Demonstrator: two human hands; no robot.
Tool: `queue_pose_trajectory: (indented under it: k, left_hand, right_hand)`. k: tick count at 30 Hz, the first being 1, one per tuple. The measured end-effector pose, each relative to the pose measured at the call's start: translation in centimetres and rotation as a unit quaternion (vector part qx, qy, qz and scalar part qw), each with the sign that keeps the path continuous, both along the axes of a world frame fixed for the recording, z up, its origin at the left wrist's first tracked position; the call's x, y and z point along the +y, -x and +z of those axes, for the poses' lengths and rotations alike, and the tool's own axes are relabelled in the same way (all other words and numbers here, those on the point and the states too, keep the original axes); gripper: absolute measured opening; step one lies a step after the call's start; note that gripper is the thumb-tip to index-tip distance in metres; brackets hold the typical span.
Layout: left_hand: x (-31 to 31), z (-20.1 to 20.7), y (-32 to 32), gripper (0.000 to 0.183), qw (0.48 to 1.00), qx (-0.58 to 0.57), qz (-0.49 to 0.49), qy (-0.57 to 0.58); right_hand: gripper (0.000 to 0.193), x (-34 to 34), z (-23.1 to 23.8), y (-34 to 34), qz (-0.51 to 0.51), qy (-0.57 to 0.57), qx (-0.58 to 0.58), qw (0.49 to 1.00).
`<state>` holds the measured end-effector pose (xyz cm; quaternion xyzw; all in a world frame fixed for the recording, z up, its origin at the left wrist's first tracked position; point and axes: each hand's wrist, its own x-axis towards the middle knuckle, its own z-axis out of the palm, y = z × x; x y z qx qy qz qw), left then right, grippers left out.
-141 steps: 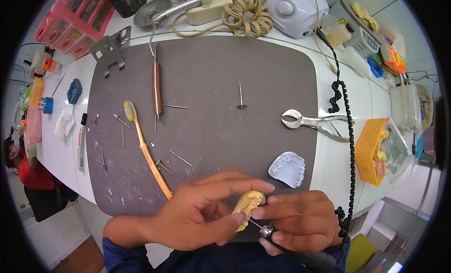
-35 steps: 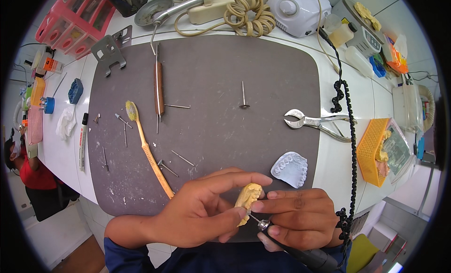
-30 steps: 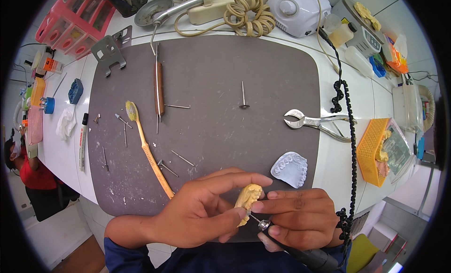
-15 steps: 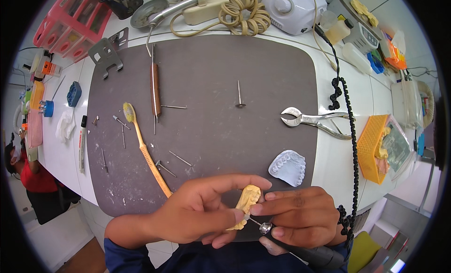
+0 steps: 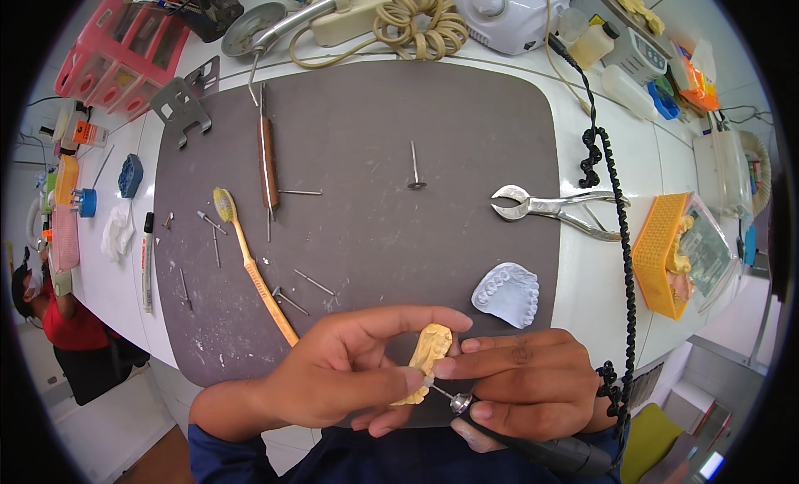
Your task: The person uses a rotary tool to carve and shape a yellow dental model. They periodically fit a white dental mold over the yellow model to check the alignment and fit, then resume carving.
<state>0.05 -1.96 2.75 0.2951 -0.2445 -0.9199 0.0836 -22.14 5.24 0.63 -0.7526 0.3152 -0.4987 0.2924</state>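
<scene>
Head view | left hand [image 5: 345, 369]: half-spread fingers pinch yellow dental cast [image 5: 432, 344], near centre | right hand [image 5: 533, 382]: fingers curled round black handpiece [image 5: 570, 456] | risk: slipping pinch could let bit [image 5: 440, 391] gouge cast

- Yellow dental cast [image 5: 431, 347], tilted, in the left grip [image 5: 345, 372].
- Black, silver-nosed handpiece [image 5: 553, 453] in the right grip [image 5: 526, 384], thin bit [image 5: 443, 392] angled left toward the cast.

Yellow tooth model [image 5: 433, 346], mat's [image 5: 358, 126] near edge: partly covered by left hand [image 5: 345, 372]. Drill [image 5: 556, 455]: partly covered by right hand [image 5: 528, 384]; bit [image 5: 443, 392], tip too small to tell. Toothbrush [image 5: 260, 287]: handle end behind left hand. White machine [image 5: 520, 26], table's [image 5: 573, 276] far edge: top cut off.
</scene>
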Motion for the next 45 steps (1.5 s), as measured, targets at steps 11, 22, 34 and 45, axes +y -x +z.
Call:
queue_pose_trajectory:
  k: [11,22,34,45]
  left_hand:
    - [0.18,-0.35,-0.18,0.051,1.0,-0.004,-0.003,0.014]
    - [0.19,-0.33,-0.18,0.051,1.0,-0.004,-0.008,0.019]
    - [0.14,-0.31,-0.22,0.049,0.999,-0.006,-0.012,0.042]
    - [0.17,-0.47,-0.3,0.053,0.998,-0.001,-0.037,0.048]
  right_hand:
    - [0.024,-0.08,0.3,0.38,0.018,0.001,0.053,0.998]
    - [0.016,-0.12,0.39,0.32,0.02,0.007,0.049,0.999]
    - [0.029,-0.09,0.47,0.64,0.03,0.005,0.078,0.997]
    - [0.029,0.08,0.48,0.65,0.025,0.005,0.083,0.996]
